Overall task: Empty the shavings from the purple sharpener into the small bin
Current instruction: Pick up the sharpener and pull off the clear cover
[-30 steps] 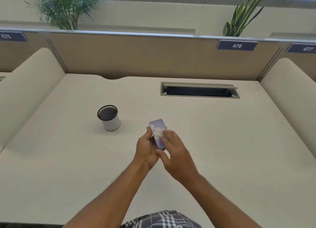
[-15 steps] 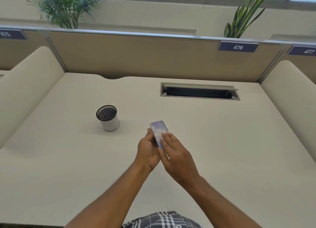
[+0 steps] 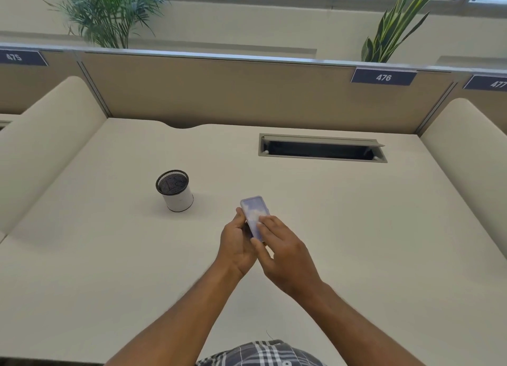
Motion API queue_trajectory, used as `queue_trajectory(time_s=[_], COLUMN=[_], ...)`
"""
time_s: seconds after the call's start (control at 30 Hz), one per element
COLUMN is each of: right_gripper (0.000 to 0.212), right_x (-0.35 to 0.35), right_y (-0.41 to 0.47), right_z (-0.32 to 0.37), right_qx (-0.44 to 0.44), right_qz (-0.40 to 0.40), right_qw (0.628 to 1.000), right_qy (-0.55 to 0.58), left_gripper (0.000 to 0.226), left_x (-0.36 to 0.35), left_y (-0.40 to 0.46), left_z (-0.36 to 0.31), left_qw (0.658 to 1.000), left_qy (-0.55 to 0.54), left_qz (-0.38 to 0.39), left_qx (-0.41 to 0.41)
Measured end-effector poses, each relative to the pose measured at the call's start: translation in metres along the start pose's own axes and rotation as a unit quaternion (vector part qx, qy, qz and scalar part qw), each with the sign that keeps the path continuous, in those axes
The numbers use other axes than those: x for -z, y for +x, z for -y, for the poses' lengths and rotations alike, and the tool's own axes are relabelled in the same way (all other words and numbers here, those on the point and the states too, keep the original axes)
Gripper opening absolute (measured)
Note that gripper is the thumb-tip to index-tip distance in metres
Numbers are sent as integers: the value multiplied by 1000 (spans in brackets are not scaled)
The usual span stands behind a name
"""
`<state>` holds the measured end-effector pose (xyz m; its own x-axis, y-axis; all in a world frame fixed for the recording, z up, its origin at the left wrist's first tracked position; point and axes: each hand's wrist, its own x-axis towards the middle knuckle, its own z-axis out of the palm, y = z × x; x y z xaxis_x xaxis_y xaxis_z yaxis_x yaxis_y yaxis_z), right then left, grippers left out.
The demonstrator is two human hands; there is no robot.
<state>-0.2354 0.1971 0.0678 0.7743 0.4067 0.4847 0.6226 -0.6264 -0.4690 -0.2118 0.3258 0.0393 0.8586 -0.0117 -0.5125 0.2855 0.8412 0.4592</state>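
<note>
The purple sharpener [image 3: 254, 211] is a flat, rounded rectangular case, pale lilac on top. My left hand [image 3: 236, 245] cradles it from the left and below, above the desk's middle. My right hand [image 3: 282, 251] lies over its near end, fingertips pressed on the top face. The lower half of the sharpener is hidden by my fingers. The small bin [image 3: 175, 191] is a white cylinder with a black mesh-lined rim, standing upright on the desk to the left of my hands, apart from them.
The cream desk [image 3: 356, 242] has an open cable slot [image 3: 321, 148] at the back right. Padded side dividers [image 3: 46, 146] flank it, and a tan partition [image 3: 233, 91] with seat number plates closes the far edge.
Both hands and the sharpener stay in almost the same spot. My right fingers have shifted slightly along the top of the sharpener. The bin has not moved.
</note>
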Motion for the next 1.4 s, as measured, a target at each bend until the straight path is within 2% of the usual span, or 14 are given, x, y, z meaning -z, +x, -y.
queue_trajectory(time_s=[0.13,0.2,0.33,0.43,0.5,0.57,0.8,0.97,1.17,1.33,1.4], right_gripper=[19,26,32,28,27,26,23,21,22,25,22], right_x=[10,11,2,1,0,0,-3,-4,-7,0,3], right_y=[31,54,91,103,106,107,103,100,96,92,90], right_z=[-6,-9,-15,-16,-16,-16,-19,-19,-19,-28,-33], right_qx=[14,-8,-23,-40,-45,-48,-67,-84,-94,-173,-220], right_qz=[-13,50,206,254,266,266,238,210,207,130,137], right_qw=[999,997,978,966,963,962,966,966,964,963,952], right_qy=[41,54,-15,-5,8,19,72,126,138,158,166], left_gripper=[52,49,52,42,54,62,53,53,47,46,46], left_x=[4,4,0,-1,2,2,3,7,9,9,8], left_y=[0,0,-2,-2,-1,-2,-4,-3,-2,-4,-4], left_z=[2,5,6,5,4,4,6,7,7,4,3], left_qw=[1000,999,998,999,999,999,998,998,999,999,999], left_qy=[5,22,30,29,17,-4,-15,4,19,8,6], left_qz=[18,33,47,25,34,41,61,56,31,27,26], left_qx=[-13,-21,2,-7,-3,19,31,11,-5,-39,-39])
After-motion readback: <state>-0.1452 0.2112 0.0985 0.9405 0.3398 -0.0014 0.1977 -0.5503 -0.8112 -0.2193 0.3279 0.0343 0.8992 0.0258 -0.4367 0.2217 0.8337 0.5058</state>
